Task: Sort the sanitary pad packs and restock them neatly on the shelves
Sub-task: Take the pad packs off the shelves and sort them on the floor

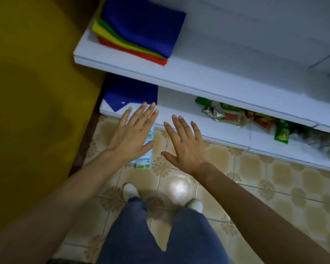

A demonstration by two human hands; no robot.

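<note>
Nearest the camera, a pair of legs in blue denim trousers [160, 235] was seen from above, with two white shoes [130, 191] planted on a glossy beige patterned tile floor [274, 187]. Both bare forearms were stretched forward over that floor.

The left hand [130, 138] was held flat, palm down, its fingers [139, 115] straight and spread, with nothing grasped. The right hand [187, 149] was held just beside it in the same way, its fingers [181, 126] straight and fanned apart, and nothing was held by it either. The two hands were kept apart, with a strip of floor visible between them.

A light-blue and white plastic pack [147, 159] was laid on the floor close to the edge of the lower shelf, largely covered from view by the left hand. Whether it was touched by that hand could not be told.

Beyond the hands, a white lower shelf [179, 111] was set just above the floor. A dark-blue sheet of cloth [131, 92] was laid on its left end, and a row of green and red foil snack packets [227, 113] was placed well to the right.

Above it, a white upper shelf [198, 77] was fitted, and a folded stack of blue, green, yellow and red cloths [141, 29] was set on its left end. To the left of the shelves, a mustard-yellow wall [36, 92] was seen.
</note>
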